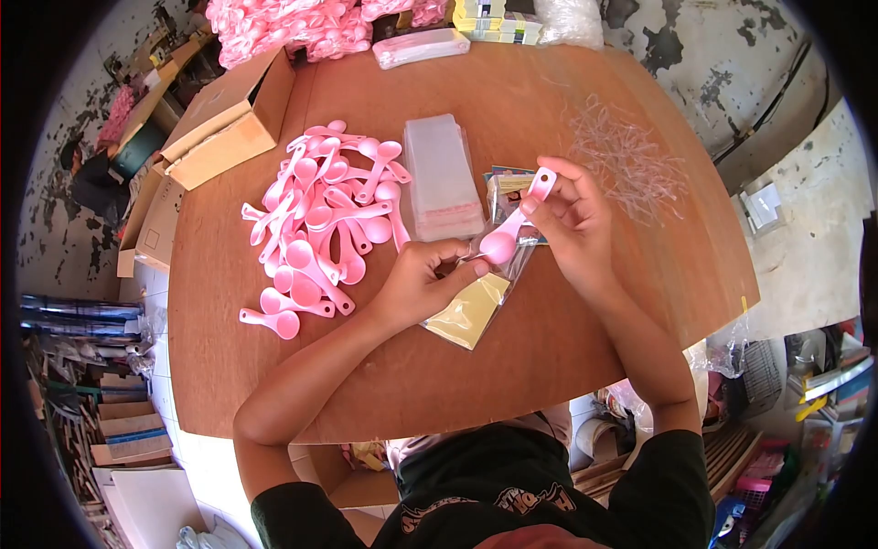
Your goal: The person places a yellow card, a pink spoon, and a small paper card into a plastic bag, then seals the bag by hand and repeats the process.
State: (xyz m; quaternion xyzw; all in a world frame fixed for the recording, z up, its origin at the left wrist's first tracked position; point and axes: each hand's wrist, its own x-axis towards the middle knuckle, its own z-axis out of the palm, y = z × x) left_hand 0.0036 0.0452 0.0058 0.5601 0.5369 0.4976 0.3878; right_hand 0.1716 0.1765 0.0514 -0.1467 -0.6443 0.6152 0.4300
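My right hand (578, 224) pinches a pink plastic spoon (499, 246) by the upper part of its handle, bowl pointing down to the left. With thumb and fingers, my left hand (428, 282) grips the edge of a clear plastic bag (522, 263) that has a yellow card (471, 309) in it. The spoon's bowl overlaps the upper end of this bag, right by my left thumb. Behind the spoon lies a stack of printed cards (508, 194), partly hidden by my right hand. Left of it is a stack of clear bags (442, 174).
A heap of pink spoons (320, 220) covers the table's left side. Thin clear plastic strips (633, 160) lie at right. An open cardboard box (229, 114) stands at the left edge. Bagged spoons (288, 32), wrapped packs (421, 48) and yellow card bundles (480, 14) line the far edge.
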